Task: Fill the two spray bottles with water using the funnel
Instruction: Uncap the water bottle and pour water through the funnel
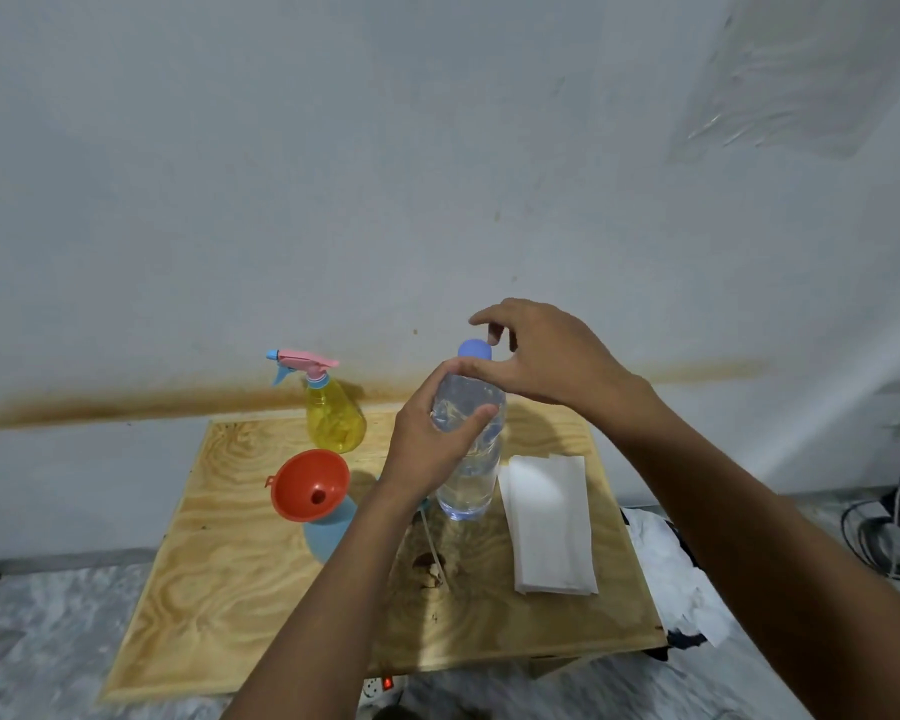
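Note:
A clear water bottle (pixel 467 480) with a blue cap (pixel 475 349) stands upright on the plywood table (pixel 219 589). My left hand (pixel 432 433) grips its upper body. My right hand (pixel 546 356) hovers at the cap, fingers curled around it, thumb below; I cannot tell whether they touch it. A yellow spray bottle (pixel 333 413) with a pink and blue trigger head stands at the back left. An orange funnel (pixel 310 484) sits in the neck of a blue spray bottle (pixel 331 532), left of my left forearm.
A folded white cloth (pixel 549 522) lies on the table to the right of the water bottle. A thin tube (pixel 432 548) lies on a dark stain near the middle. Crumpled white and dark fabric (pixel 666 569) and cables (pixel 884 532) are on the floor at right. The wall is close behind.

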Motion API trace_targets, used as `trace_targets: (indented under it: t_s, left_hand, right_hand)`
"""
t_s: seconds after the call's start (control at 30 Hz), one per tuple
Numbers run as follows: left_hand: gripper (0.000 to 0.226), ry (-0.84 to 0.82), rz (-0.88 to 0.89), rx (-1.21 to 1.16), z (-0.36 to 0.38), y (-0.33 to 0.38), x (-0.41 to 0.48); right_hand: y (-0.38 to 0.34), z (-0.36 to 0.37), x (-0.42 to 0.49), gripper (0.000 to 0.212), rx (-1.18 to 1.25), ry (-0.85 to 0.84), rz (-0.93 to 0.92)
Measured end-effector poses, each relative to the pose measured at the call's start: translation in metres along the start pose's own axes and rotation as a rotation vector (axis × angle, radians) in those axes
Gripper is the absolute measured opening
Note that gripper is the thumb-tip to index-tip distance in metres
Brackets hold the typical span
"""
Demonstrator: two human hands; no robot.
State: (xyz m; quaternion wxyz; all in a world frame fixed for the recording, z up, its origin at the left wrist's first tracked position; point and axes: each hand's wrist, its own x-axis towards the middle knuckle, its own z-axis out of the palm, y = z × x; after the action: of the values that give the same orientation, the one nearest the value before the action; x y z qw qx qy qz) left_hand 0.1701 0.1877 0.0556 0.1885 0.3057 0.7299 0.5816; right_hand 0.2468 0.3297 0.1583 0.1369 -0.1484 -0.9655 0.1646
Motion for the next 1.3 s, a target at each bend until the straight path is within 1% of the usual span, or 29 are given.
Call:
trace_targets:
  t_s: [0.07,0.13,0.17,0.3,0.37,0.53,0.6,0.67,0.73,0.8,0.93,1.03,1.17,1.23,1.3]
  left_hand:
    - [0.056,0.002,0.004,-0.002,0.001,0.000,0.000]
    - [0.065,0.004,0.004,-0.014,0.000,-0.001,0.000]
    - [0.066,0.000,0.000,-0.020,0.000,-0.001,0.000]
    - [0.055,0.003,0.002,-0.028,0.000,0.001,0.001]
    - [0.055,-0.002,-0.002,-0.027,0.000,0.001,0.001]
    - [0.079,0.006,-0.050,-0.005,0.003,-0.004,0.002]
    - [0.074,0.005,-0.045,0.005,0.003,-0.002,0.001]
    - [0.055,-0.002,-0.014,0.010,0.001,0.001,-0.001]
    - [0.047,-0.002,0.000,0.006,0.001,0.004,-0.002]
    - [0.048,-0.007,0.007,0.000,0.001,0.006,-0.002]
    - [0.053,-0.016,-0.017,-0.017,0.000,0.002,0.000]
    - [0.070,-0.013,-0.037,-0.029,0.000,-0.001,0.001]
    - [0.072,-0.013,-0.037,-0.045,0.000,-0.003,0.003]
    - [0.068,-0.024,-0.023,-0.048,-0.001,-0.003,0.004]
    - [0.064,-0.031,-0.017,-0.059,-0.001,-0.003,0.005]
  right_hand:
    - [-0.004,0.006,0.000,0.051,0.002,0.044,0.058]
    - [-0.007,0.011,0.000,0.045,-0.004,0.054,0.058]
    - [-0.009,0.012,0.001,0.043,-0.012,0.055,0.050]
    - [-0.010,0.011,-0.001,0.040,-0.074,0.038,-0.015]
    - [-0.007,0.009,-0.003,0.039,-0.090,0.014,-0.068]
    - [0.000,-0.002,-0.002,0.038,-0.059,-0.098,-0.158]
    - [0.002,-0.003,0.000,0.042,-0.041,-0.093,-0.135]
    - [0.001,-0.002,0.000,0.048,-0.025,-0.030,-0.041]
    - [-0.002,0.000,0.001,0.053,-0.041,0.001,0.040]
    - [-0.006,0.003,0.002,0.051,-0.071,-0.004,0.052]
    - [-0.007,0.005,0.003,0.047,-0.111,-0.001,-0.016]
    - [0.000,-0.001,0.004,0.040,-0.115,-0.087,-0.109]
    - [0.010,-0.006,0.005,0.039,-0.162,-0.164,-0.205]
    - [0.014,-0.006,0.002,0.040,-0.113,-0.156,-0.219]
    - [0.018,-0.006,-0.003,0.040,0.019,-0.094,-0.200]
